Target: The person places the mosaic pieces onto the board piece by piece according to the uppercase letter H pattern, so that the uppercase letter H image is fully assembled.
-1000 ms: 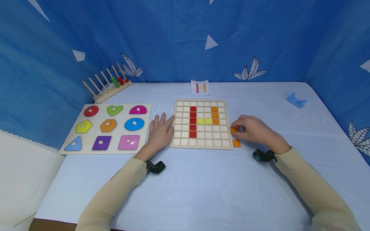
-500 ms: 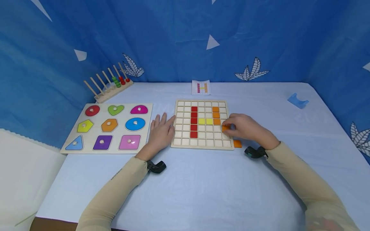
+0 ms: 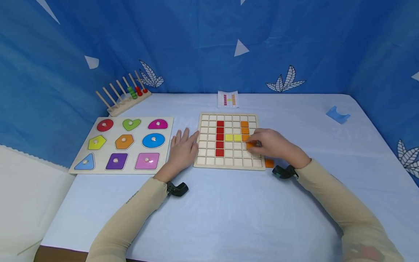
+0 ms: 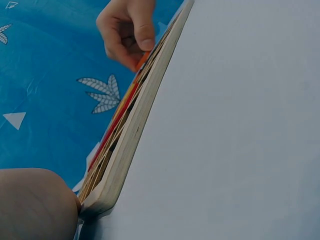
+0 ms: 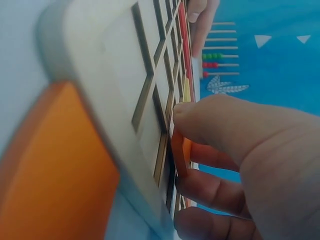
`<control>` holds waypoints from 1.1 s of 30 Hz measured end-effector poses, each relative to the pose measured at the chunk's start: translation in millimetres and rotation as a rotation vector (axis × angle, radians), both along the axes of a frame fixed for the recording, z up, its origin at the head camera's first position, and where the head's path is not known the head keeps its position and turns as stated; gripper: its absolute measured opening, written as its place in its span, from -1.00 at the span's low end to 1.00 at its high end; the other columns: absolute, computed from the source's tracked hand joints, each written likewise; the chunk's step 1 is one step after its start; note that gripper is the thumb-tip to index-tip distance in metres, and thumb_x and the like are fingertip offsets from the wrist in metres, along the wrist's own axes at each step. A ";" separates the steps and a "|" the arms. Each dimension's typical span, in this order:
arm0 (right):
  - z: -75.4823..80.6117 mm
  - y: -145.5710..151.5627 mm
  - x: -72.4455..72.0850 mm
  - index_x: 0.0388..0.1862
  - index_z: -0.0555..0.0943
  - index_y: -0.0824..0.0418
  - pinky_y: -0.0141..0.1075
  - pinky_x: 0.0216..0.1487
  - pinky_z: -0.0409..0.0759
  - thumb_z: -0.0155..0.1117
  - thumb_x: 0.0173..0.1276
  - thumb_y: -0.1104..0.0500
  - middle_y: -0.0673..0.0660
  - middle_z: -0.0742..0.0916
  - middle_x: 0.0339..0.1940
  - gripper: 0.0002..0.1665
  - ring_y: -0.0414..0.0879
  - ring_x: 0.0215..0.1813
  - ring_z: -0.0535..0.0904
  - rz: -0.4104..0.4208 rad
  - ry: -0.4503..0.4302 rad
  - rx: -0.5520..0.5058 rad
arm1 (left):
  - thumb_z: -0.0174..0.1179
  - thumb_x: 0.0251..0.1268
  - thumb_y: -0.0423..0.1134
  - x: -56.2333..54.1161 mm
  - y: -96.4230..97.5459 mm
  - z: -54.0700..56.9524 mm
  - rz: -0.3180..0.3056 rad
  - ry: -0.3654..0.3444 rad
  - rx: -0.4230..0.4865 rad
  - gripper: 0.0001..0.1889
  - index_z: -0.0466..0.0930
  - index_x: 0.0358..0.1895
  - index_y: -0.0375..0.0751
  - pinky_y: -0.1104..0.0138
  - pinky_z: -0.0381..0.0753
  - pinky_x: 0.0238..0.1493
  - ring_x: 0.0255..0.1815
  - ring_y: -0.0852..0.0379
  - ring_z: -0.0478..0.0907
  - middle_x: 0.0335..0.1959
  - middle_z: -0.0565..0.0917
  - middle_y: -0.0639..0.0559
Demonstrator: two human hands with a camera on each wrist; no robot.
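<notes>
A wooden grid board (image 3: 229,167) holds a column of red tiles (image 3: 220,138), two yellow tiles (image 3: 232,137) and, further right, orange tiles (image 3: 244,124). Between thumb and fingers my right hand (image 3: 273,143) pinches another orange tile (image 5: 180,152), over the right part of the grid just below the orange column. The right wrist view has this tile tilted, close over the cells. One loose orange tile (image 3: 269,163) lies against the board's lower right edge. My left hand (image 3: 181,151) lies flat with fingers spread, its index fingertip at the board's left edge.
On the left is a shape puzzle board (image 3: 122,171) with knobbed pieces. Behind it stands a peg rack (image 3: 129,105) with green and red beads. A small pattern card (image 3: 228,99) lies beyond the grid, and a blue plastic piece (image 3: 338,115) sits at the far right.
My right hand has carried the orange tile leftward from beside the board to over the grid, beneath the orange column. My left hand has stayed in place.
</notes>
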State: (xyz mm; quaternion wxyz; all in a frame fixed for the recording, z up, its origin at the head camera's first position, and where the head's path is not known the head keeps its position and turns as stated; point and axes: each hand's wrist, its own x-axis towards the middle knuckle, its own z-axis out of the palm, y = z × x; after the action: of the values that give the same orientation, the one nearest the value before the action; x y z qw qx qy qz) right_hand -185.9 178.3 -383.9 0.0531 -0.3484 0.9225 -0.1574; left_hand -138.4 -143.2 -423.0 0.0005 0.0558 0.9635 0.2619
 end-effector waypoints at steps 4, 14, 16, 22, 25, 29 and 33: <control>-0.8 -3.9 -1.0 -0.01 0.79 0.21 -0.31 -0.29 0.46 0.53 0.25 0.10 0.07 0.72 -0.30 -0.65 -0.14 -0.35 0.44 0.012 0.015 0.003 | -0.18 0.54 -0.14 0.0 0.1 -0.5 0.001 -0.007 -0.002 -0.43 0.29 0.56 -0.09 -0.27 -0.24 0.62 0.69 -0.41 -0.21 0.65 0.07 -0.36; -0.6 -10.4 0.0 0.00 0.78 0.21 -0.31 -0.31 0.44 0.50 0.27 0.09 0.08 0.68 -0.33 -0.65 -0.13 -0.37 0.42 0.009 0.014 0.011 | -0.19 0.56 -0.13 -0.5 0.7 -1.4 0.004 -0.031 -0.013 -0.43 0.27 0.58 -0.06 -0.24 -0.28 0.63 0.70 -0.39 -0.24 0.66 0.04 -0.33; -0.6 -10.4 0.4 0.00 0.78 0.21 -0.31 -0.33 0.42 0.50 0.27 0.10 0.08 0.68 -0.34 -0.66 -0.13 -0.38 0.40 0.009 0.017 0.008 | -0.19 0.56 -0.13 -0.6 0.6 -1.6 0.003 -0.026 -0.012 -0.43 0.27 0.57 -0.06 -0.25 -0.27 0.62 0.70 -0.40 -0.24 0.66 0.05 -0.33; -0.9 -10.1 1.0 0.00 0.78 0.20 -0.31 -0.32 0.42 0.50 0.27 0.10 0.09 0.68 -0.33 -0.65 -0.13 -0.39 0.39 0.008 0.022 -0.005 | -0.17 0.54 -0.14 -0.6 0.1 -1.9 0.002 -0.005 -0.005 -0.43 0.29 0.56 -0.08 -0.26 -0.24 0.61 0.69 -0.41 -0.22 0.65 0.07 -0.35; -1.3 -9.9 0.5 0.01 0.78 0.20 -0.30 -0.31 0.43 0.50 0.27 0.10 0.09 0.69 -0.31 -0.65 -0.13 -0.38 0.40 0.005 0.021 -0.007 | -0.18 0.55 -0.14 -0.3 -0.1 -1.7 0.002 -0.005 0.001 -0.44 0.30 0.56 -0.08 -0.26 -0.24 0.62 0.69 -0.40 -0.21 0.65 0.07 -0.35; -1.6 -9.6 -0.3 0.02 0.78 0.20 -0.30 -0.31 0.43 0.51 0.27 0.09 0.10 0.69 -0.30 -0.64 -0.13 -0.37 0.41 0.003 0.018 -0.007 | -0.19 0.56 -0.15 0.1 -0.3 -1.5 0.003 -0.007 0.004 -0.44 0.30 0.56 -0.08 -0.26 -0.25 0.62 0.70 -0.39 -0.21 0.65 0.07 -0.35; -2.1 -9.2 -0.7 0.01 0.78 0.20 -0.31 -0.31 0.43 0.51 0.27 0.08 0.09 0.69 -0.30 -0.64 -0.13 -0.38 0.41 0.003 0.017 -0.009 | -0.19 0.56 -0.15 -0.2 -0.4 -1.2 0.002 -0.002 0.001 -0.44 0.30 0.56 -0.09 -0.27 -0.25 0.62 0.69 -0.40 -0.21 0.65 0.07 -0.35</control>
State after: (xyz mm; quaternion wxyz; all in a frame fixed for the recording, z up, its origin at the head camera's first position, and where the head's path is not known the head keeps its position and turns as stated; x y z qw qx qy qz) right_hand -186.6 169.0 -386.0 0.0439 -0.3512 0.9217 -0.1586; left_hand -138.6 -143.6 -424.2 0.0013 0.0546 0.9634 0.2624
